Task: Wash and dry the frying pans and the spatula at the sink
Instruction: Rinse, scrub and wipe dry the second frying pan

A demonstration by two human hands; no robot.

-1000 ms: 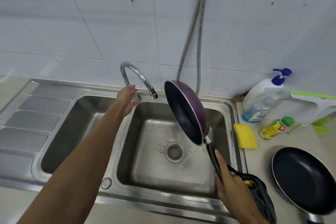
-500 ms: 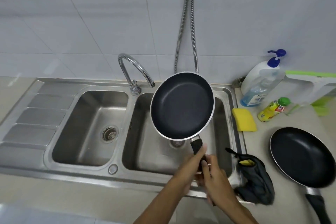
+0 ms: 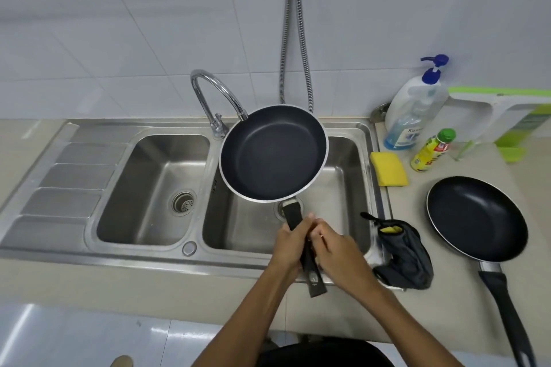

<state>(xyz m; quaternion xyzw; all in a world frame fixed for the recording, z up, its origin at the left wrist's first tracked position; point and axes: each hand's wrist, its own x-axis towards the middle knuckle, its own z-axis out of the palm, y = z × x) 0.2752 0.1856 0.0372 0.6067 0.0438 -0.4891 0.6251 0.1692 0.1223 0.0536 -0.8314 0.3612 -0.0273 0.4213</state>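
Observation:
A small black frying pan [image 3: 272, 153] hangs face up over the right basin of the steel double sink [image 3: 190, 248], just under the faucet [image 3: 213, 92]. Its black handle runs back toward me. My left hand [image 3: 290, 243] grips the handle from the left and my right hand [image 3: 335, 247] grips it from the right, both near its middle. A second, larger black frying pan [image 3: 477, 217] lies on the counter at the right, handle toward me. No spatula shows.
A yellow sponge [image 3: 388, 169] lies by the sink's right rim. A dark grey cloth [image 3: 405, 253] is bunched at the sink's front right corner. A pump soap bottle [image 3: 413, 110], a small yellow bottle [image 3: 432, 150] and a white-green board [image 3: 512, 116] stand behind.
My left hand left the faucet lever and joined my right on the handle. The pan turned from on edge to face up; since half a second ago it hardly moved.

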